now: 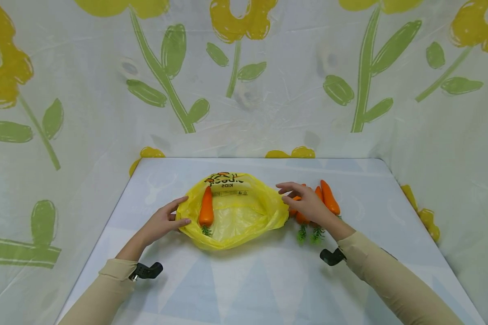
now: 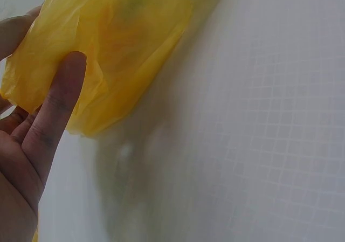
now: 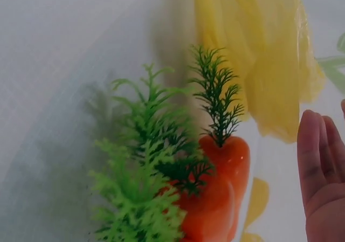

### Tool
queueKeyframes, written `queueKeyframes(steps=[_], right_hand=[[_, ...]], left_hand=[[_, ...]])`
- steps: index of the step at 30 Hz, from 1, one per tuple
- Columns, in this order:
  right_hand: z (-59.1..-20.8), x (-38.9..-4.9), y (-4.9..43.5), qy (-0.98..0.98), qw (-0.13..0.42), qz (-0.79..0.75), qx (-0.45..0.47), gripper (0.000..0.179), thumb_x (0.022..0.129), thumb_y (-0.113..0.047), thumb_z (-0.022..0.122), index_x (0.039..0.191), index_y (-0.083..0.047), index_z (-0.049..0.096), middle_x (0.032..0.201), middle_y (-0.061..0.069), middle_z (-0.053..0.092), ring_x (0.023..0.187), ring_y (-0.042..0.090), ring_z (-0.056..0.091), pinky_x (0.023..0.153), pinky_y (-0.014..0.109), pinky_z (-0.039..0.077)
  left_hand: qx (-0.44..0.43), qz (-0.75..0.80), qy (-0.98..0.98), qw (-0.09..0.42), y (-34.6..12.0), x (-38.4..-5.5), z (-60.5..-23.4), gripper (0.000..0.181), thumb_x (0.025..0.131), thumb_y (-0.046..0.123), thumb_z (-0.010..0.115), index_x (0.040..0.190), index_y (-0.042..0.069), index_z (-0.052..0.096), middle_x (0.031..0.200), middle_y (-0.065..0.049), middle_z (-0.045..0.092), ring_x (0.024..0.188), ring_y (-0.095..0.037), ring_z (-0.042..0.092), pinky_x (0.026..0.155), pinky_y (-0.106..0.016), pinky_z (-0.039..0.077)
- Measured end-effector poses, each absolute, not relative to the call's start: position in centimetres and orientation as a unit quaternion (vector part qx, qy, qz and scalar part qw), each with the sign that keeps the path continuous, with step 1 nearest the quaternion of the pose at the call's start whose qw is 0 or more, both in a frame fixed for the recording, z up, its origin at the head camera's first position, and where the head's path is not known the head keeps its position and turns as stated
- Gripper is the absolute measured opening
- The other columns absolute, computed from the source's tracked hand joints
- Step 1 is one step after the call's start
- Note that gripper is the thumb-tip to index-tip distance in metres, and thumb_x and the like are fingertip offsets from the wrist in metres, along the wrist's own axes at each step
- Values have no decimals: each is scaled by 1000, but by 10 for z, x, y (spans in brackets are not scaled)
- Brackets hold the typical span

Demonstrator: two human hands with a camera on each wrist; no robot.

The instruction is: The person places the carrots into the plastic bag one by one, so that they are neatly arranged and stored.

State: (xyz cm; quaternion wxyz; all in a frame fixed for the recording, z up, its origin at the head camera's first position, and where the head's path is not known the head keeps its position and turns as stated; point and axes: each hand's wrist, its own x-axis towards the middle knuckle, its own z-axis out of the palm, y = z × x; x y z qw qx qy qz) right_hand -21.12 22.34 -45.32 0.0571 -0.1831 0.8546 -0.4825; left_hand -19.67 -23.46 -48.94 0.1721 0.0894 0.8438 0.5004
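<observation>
A yellow plastic bag [image 1: 236, 221] lies on the table with its mouth spread wide, and one orange toy carrot [image 1: 206, 210] with a green top rests inside its left part. My left hand [image 1: 162, 223] grips the bag's left side, thumb and fingers on either side of the thin plastic, as the left wrist view also shows. Holding nothing, my right hand [image 1: 305, 201] hovers by the bag's right edge, fingers loosely bent. Beneath and beside it lie several carrots [image 1: 329, 198], partly hidden by the hand; their leafy green tops [image 3: 145, 161] fill the right wrist view.
The pale patterned table [image 1: 227, 289] reaches back to a flower-printed curtain [image 1: 284, 99], which hangs behind and on both sides. Each wrist carries a black camera mount [image 1: 146, 271]. The bag bears dark printing, seen reversed, on its far side.
</observation>
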Motion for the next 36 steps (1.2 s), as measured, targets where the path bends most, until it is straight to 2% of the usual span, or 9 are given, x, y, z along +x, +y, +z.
queueKeyframes(steps=[5,13,19,23,27,31,36], right_hand=[[-458,-212,231,858,48,-479,-180,40,102,-17,64,142,-13,60,130,13,66,107,28,65,84,31,56],[-462,-211,242,861,30,-479,-169,40,102,-6,60,142,-2,57,130,25,63,105,40,62,80,31,55],[-462,-208,254,870,25,-465,-163,41,102,-14,63,143,-10,58,131,17,65,106,30,63,90,41,53],[-464,-207,262,868,23,-469,-161,40,102,-16,64,142,-13,59,133,12,64,107,28,62,94,48,50],[-468,-207,269,873,29,-464,-145,39,103,-18,63,141,-17,60,139,8,60,109,27,61,95,49,50],[-471,-206,276,880,28,-454,-134,39,104,-21,61,142,-15,59,147,5,56,112,28,60,96,49,48],[-472,-203,283,887,20,-445,-122,39,103,-20,62,141,-10,60,145,8,58,111,30,60,92,45,49]], left_hand=[[87,501,844,172,-235,-196,-489,86,91,31,78,161,14,30,152,-23,42,101,-27,67,78,-32,60],[82,502,843,174,-234,-196,-487,86,91,30,78,161,15,31,152,-23,43,102,-28,67,78,-32,60],[91,501,844,171,-233,-197,-488,85,93,28,77,161,12,29,154,-24,40,103,-28,67,78,-32,60],[97,504,842,170,-233,-197,-487,85,93,29,77,161,11,29,156,-24,37,104,-29,67,78,-33,60],[96,506,840,169,-234,-196,-486,85,93,28,77,161,11,29,156,-24,38,103,-29,67,78,-33,60],[98,504,841,167,-234,-197,-488,85,92,29,77,161,10,29,155,-24,39,101,-28,68,78,-32,60],[96,505,841,166,-234,-197,-489,85,93,29,77,161,11,29,155,-24,39,102,-28,67,78,-32,60]])
